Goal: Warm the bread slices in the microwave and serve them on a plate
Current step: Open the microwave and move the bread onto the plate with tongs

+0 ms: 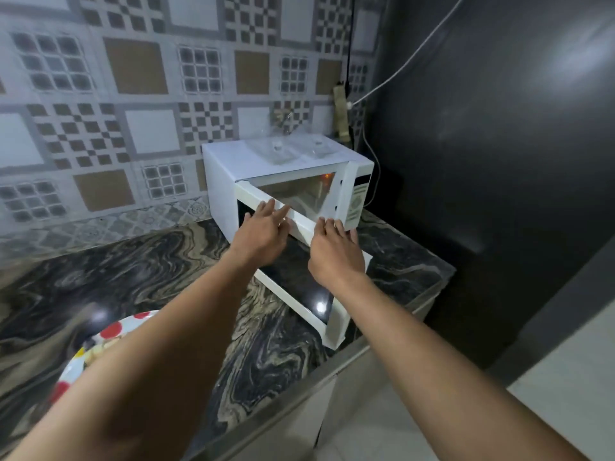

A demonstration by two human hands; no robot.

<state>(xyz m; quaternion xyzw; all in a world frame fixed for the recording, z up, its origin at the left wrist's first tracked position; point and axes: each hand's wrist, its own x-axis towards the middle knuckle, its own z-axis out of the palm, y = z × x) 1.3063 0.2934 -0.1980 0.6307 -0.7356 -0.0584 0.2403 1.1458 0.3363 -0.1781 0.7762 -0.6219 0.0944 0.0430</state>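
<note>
Resting on the open door's (299, 294) top edge: left hand (263, 232) and right hand (336, 254), flat, fingers straight. White microwave (226, 168) on dark marbled table (149, 261), tiled wall (133, 94) behind — dotted plate (109, 331) near-left, contents unclear.

Glossy marbled stone counter (149, 277), white microwave (226, 168)

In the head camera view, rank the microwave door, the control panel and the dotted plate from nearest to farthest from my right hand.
1. microwave door: at the right hand, whose fingers lie against its top edge.
2. control panel: just beyond the fingers, to the right.
3. dotted plate: far left on the counter, under the left forearm.
</note>
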